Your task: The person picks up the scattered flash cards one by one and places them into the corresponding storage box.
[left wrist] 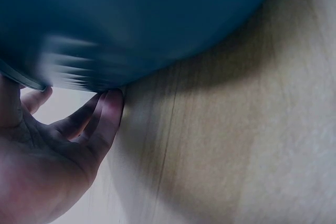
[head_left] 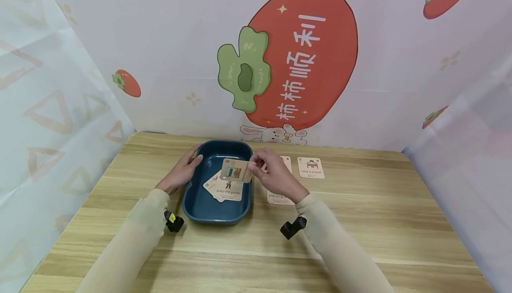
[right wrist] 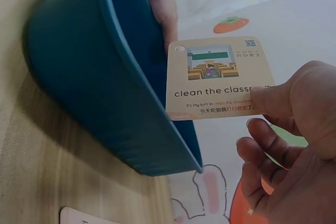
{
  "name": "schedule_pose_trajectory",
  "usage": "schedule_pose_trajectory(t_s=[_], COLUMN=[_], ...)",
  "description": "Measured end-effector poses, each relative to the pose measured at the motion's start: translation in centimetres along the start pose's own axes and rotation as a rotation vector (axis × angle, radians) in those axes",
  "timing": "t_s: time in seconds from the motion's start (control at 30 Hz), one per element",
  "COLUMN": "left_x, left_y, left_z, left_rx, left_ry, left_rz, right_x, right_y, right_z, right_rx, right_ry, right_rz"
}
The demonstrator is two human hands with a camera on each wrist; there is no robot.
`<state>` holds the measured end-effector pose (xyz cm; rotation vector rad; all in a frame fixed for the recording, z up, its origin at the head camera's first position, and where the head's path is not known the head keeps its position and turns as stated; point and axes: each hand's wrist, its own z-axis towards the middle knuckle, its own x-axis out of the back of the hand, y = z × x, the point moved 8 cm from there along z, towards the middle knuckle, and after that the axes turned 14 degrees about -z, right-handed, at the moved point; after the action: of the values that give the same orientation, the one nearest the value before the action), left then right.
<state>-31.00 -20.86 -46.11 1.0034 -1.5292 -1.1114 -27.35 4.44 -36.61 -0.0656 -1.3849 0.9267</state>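
Observation:
A flashcard printed "clean the classroom" (right wrist: 210, 80) is pinched between thumb and forefinger of my right hand (head_left: 276, 175), over the right side of a deep blue plastic bin (head_left: 216, 220). The bin stands on the table. At its left side my left hand (head_left: 181, 173) grips the wall, the thumb over the rim and the fingers (left wrist: 107, 114) against the outside. Inside the bin lies a "play the guitar" flashcard (head_left: 231, 193), overlapping at least one other card. The held card hides part of them in the head view.
Right of the bin, a "play ping-pong" card (head_left: 279, 198) lies on the wooden table (head_left: 360, 239), partly under my right hand, with another card's edge showing behind it. A "take a break" card (head_left: 310, 168) lies further right. A printed cloth backdrop (head_left: 180, 62) rises behind the table.

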Motion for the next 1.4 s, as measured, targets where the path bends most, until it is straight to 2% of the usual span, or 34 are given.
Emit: schedule_pose_trajectory(t_s=[0.27, 0.47, 0.83, 1.4], left_x=[0.2, 0.3, 0.3, 0.5], left_y=[0.0, 0.0, 0.1, -0.1], left_z=[0.1, 0.2, 0.1, 0.1], left_rx=[0.01, 0.009, 0.002, 0.005], left_ry=[-0.005, -0.01, -0.017, -0.026], left_rz=[-0.001, -0.001, 0.007, -0.001], right_x=[-0.9, -1.8, -3.0, -4.1], right_y=[0.2, 0.5, 0.6, 0.4], right_z=[0.0, -0.1, -0.3, -0.2], right_rx=[-0.045, -0.049, -0.075, -0.103], right_ry=[-0.035, -0.054, -0.088, -0.111], right_rz=[0.012, 0.01, -0.05, -0.075])
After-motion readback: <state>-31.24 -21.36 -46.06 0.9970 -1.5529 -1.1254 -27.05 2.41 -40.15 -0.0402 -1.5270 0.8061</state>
